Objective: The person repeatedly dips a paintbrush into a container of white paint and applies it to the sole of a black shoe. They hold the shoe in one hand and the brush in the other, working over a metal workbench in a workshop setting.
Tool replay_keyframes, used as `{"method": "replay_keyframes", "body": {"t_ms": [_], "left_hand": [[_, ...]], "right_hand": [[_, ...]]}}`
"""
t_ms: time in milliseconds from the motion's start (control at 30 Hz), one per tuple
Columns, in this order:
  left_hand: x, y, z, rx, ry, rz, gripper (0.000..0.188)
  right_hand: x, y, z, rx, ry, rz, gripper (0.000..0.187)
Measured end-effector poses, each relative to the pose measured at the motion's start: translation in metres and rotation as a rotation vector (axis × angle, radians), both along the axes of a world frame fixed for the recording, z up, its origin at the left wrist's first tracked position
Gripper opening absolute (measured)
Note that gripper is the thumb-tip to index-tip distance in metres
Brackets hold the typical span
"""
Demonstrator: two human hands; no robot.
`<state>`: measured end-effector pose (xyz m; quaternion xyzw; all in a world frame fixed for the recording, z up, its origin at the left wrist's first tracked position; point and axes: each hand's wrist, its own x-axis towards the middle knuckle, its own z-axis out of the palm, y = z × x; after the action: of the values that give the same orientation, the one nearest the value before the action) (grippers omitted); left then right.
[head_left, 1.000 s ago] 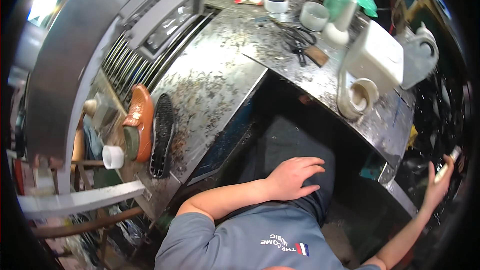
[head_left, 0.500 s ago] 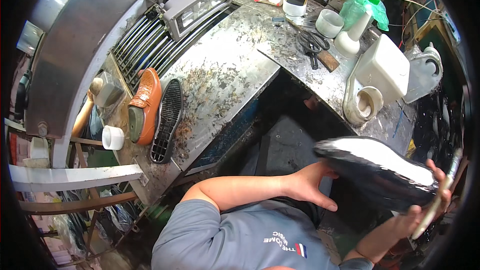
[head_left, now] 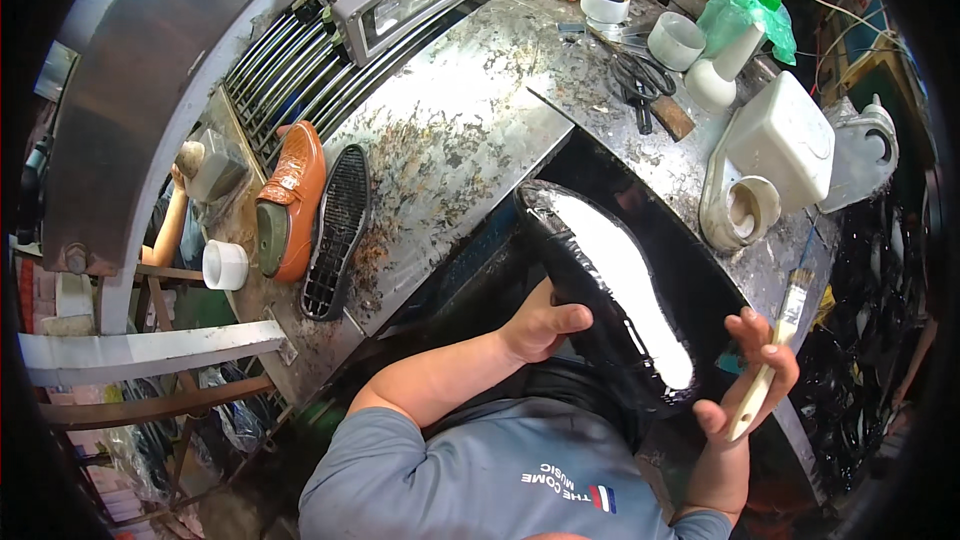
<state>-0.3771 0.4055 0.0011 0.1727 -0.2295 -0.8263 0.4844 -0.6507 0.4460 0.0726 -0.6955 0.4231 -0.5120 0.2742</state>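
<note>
A black shoe [head_left: 590, 310] is tilted in front of me, its white underside turned upward and its toe toward the bench. My left hand [head_left: 545, 327] grips the shoe's left side, thumb showing and the other fingers hidden behind the shoe. Beside the heel end, my right hand [head_left: 755, 370] holds a paintbrush [head_left: 770, 365] with a pale handle, bristles pointing away from me. The right fingers are apart from the shoe. On the bench to the left lie a brown shoe [head_left: 295, 200] and a black sole [head_left: 338, 230], side by side.
A lamp [head_left: 405, 0] stands by a metal grille [head_left: 285, 65] at the back left. Across the right worktop are scissors [head_left: 640, 85], a white bottle [head_left: 715, 80], a white container [head_left: 785, 145] and an open pot [head_left: 745, 210]. A white ring-shaped piece [head_left: 226, 265] sits at the left edge.
The black shoe has swung left and its toe now points farther up toward the bench. My right hand has moved left with the brush, coming off the shoe's heel end.
</note>
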Motion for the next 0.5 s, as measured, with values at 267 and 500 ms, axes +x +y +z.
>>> {"method": "replay_keyframes", "body": {"t_ms": [267,500], "left_hand": [[0.032,0.025,-0.03,0.151,0.035,-0.103,0.086],[0.05,0.046,-0.063,0.276,0.089,-0.258,0.087]], "right_hand": [[-0.031,-0.03,0.004,0.143,0.079,-0.247,0.046],[-0.05,-0.065,0.033,0.0,0.486,-0.384,0.017]]}}
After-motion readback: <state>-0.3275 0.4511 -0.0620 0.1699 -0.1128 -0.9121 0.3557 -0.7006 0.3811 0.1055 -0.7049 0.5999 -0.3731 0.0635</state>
